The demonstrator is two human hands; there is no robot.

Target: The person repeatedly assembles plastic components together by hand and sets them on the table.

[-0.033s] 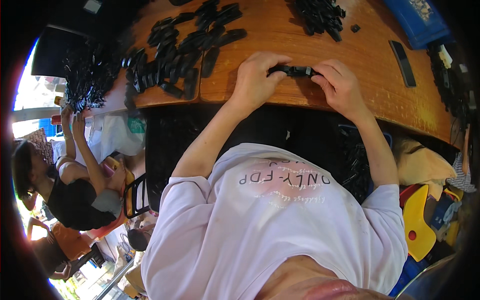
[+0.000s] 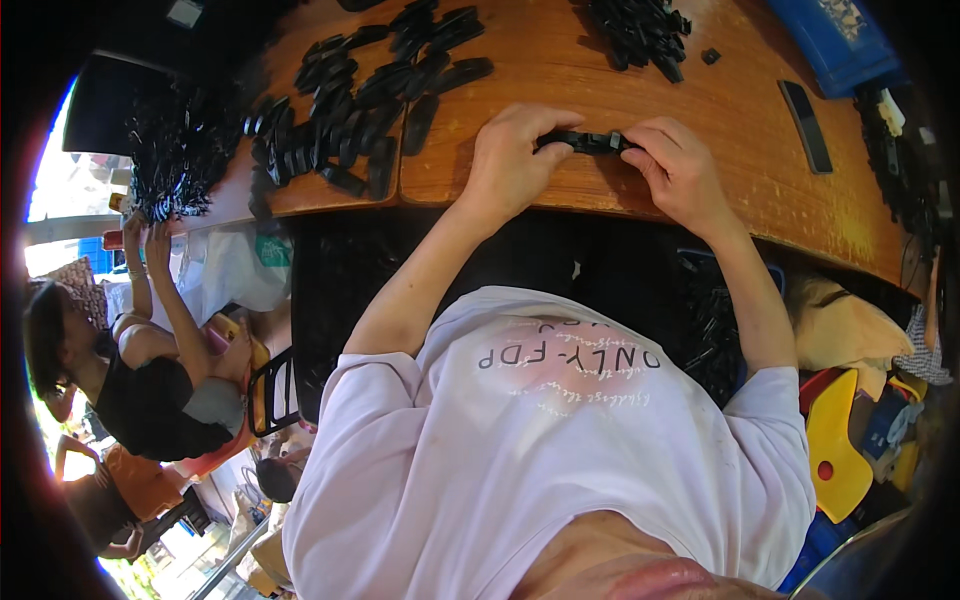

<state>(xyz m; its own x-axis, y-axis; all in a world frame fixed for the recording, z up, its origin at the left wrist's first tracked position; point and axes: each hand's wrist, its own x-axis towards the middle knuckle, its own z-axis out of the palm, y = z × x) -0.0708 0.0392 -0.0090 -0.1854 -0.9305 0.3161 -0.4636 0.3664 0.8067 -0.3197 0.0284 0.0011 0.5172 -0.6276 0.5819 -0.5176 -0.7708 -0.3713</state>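
Observation:
Just above the table's front edge, a small, long black plastic part (image 2: 600, 143) spans the gap between my two hands. My left hand (image 2: 508, 158) pinches its left end between thumb and fingers. At the other end, the closed thumb and fingertips of my right hand (image 2: 682, 172) grip it. Its exact kind is not clear, and my fingers hide both ends. A spread of black plastic pieces (image 2: 345, 135) lies left of my left hand. Beyond my hands is a smaller heap of thin black parts (image 2: 635, 35), with one tiny black piece (image 2: 711, 57) beside it.
On the wooden table (image 2: 740, 190), a dark phone (image 2: 806, 125) lies at the right, near a blue bin (image 2: 840, 50) of small pale pieces. A co-worker (image 2: 165, 370) sits at the left, hands at another black pile (image 2: 175, 150). A container of black parts (image 2: 715, 320) stands below the table.

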